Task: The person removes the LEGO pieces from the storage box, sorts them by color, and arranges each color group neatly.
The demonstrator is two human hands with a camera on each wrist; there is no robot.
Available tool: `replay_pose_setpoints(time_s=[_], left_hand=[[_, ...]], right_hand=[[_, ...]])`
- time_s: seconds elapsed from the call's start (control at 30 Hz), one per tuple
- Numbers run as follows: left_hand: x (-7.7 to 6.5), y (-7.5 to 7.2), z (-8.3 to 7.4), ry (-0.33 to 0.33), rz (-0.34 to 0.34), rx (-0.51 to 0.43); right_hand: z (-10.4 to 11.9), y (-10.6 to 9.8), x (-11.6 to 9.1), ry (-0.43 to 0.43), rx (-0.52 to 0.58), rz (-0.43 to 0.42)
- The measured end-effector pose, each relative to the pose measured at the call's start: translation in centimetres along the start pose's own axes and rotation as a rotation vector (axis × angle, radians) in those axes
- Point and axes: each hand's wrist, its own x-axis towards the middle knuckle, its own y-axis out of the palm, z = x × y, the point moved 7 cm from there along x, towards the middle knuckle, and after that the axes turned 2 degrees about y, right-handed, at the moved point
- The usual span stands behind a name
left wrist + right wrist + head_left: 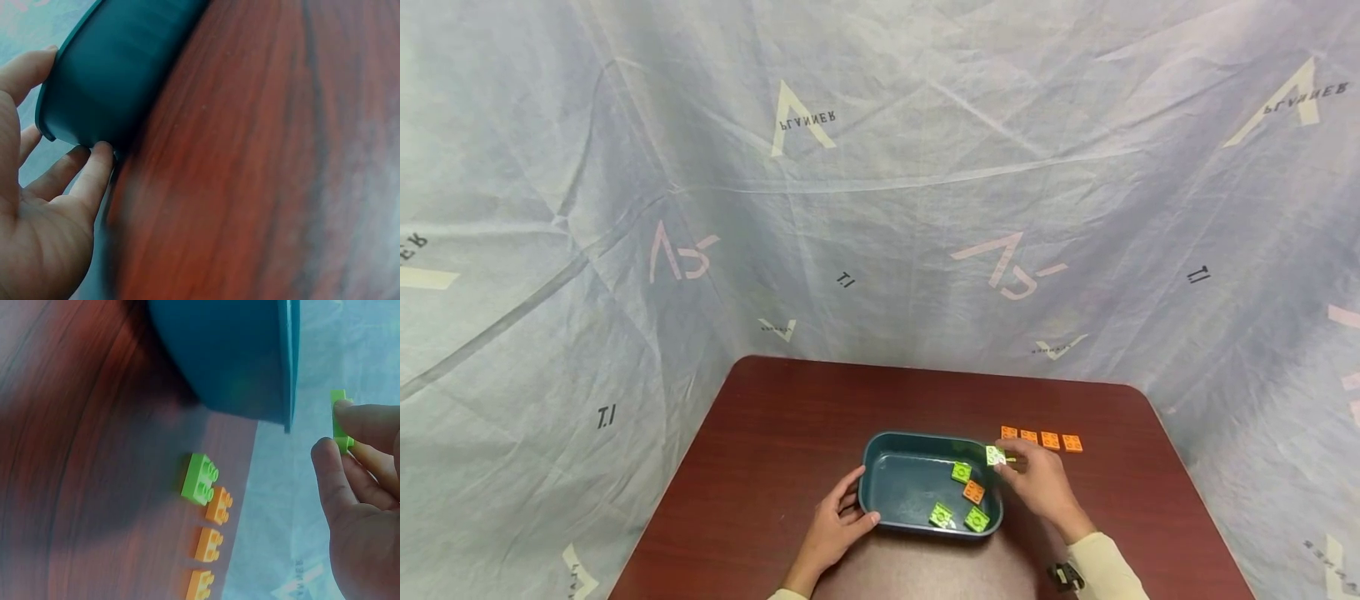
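A dark teal tray (895, 527) stands on the table in the head view. My left hand (835, 525) grips its left end; the left wrist view shows that hand's fingertips against the outer wall (106, 81). My right hand (1041, 483) pinches a green toy brick (996, 456) above the tray's right rim. In the right wrist view the held brick (339, 425) sits between thumb and fingers, higher than the rim. Inside the tray lie an orange brick (973, 492) and green bricks (961, 472), mostly toward its right side.
Several orange bricks (1050, 441) line up on the table beyond my right hand. Another green brick (199, 479) rests beside that row, largely hidden by the hand in the head view. Printed grey cloth (880, 208) hangs around the dark red table (760, 450).
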Motion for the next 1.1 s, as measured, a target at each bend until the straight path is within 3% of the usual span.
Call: replay_pose_setpoints(time_s=[0.63,1.1], left_hand=[[0.0,0.0,0.0,0.007,0.001,-0.001],[0.0,0.0,-0.1,-0.002,0.009,0.006]], right_hand=[[-4.3,-1.8,-0.2,0.05,-0.061,-0.015],[-8.4,-1.3,-0.4,0.148,-0.084,0.014]])
